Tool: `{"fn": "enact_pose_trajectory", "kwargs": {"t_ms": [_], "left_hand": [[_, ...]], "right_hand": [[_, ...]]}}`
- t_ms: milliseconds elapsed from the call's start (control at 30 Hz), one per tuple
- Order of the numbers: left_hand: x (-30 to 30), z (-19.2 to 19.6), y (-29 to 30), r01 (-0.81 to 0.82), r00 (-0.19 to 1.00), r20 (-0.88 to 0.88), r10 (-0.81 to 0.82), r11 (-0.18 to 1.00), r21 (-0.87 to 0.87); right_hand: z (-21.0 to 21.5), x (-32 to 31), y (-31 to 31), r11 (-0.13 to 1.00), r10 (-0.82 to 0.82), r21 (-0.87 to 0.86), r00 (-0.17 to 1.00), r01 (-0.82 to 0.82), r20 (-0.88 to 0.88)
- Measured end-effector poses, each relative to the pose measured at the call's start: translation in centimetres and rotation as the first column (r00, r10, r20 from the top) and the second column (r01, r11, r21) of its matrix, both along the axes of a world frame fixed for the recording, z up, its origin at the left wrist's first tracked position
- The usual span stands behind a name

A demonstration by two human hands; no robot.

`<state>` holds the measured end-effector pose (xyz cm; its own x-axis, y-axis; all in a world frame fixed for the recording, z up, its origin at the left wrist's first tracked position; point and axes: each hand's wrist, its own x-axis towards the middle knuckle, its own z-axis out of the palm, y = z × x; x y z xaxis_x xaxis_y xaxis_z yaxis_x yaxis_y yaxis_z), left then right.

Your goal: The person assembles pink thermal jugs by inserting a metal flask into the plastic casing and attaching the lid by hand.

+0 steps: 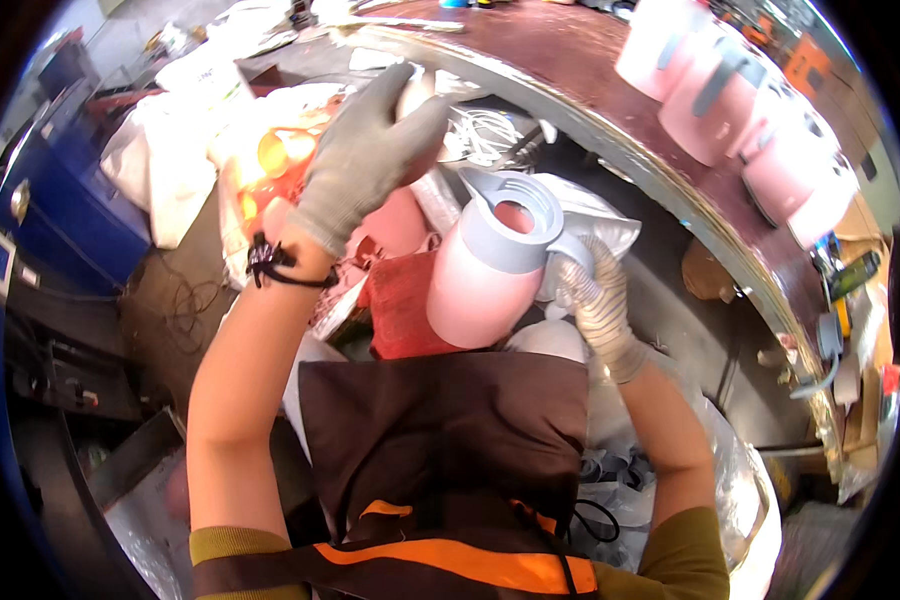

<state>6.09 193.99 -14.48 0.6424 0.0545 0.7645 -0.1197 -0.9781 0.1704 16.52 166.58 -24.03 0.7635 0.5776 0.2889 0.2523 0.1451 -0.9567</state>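
A pink jug [485, 275] with a grey collar, spout and handle stands tilted in front of me, near my lap. My right hand [598, 310], in a striped knit glove, is closed round its grey handle. The round mouth of the jug is uncovered. My left hand [375, 145], in a grey-coated glove, is raised to the left of the jug and apart from it. Its thumb stands away from the stretched fingers, and a pale pinkish patch shows between them that I cannot make out. A red block-like surface [405, 305] lies beside and partly behind the jug.
Several pink jugs [715, 110] stand on the dark red worktable [550, 50] at the far right; its worn edge curves past me. Orange and pink parts [280, 160] fill a bag at the left. A blue cabinet [70, 190] stands farther left. White cord [485, 130] lies under the table edge.
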Motion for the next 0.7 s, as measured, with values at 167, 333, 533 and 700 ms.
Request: {"fn": "enact_pose_trajectory", "kwargs": {"t_ms": [167,333,533,700], "left_hand": [[-0.8,6.2,-4.3,-0.025,1.000,-0.013,0.027,0.994,0.109],[-1.2,5.6,-6.0,-0.033,0.987,-0.153,0.058,0.987,0.157],[-1.1,-1.7,-6.1,-0.230,0.767,-0.618,0.172,0.973,-0.014],[-0.6,-5.7,-3.6,-0.113,0.845,-0.533,0.048,0.989,-0.090]], "right_hand": [[-8.4,-1.4,5.7,0.982,0.027,-0.182,0.929,0.043,0.370],[-10.7,-0.5,6.1,0.965,0.069,-0.263,0.957,0.008,0.281],[-11.1,-0.3,5.8,0.978,0.073,-0.208,0.942,-0.004,0.328],[-8.1,-1.3,5.9,0.942,0.098,-0.332,0.988,-0.053,0.120]]}}
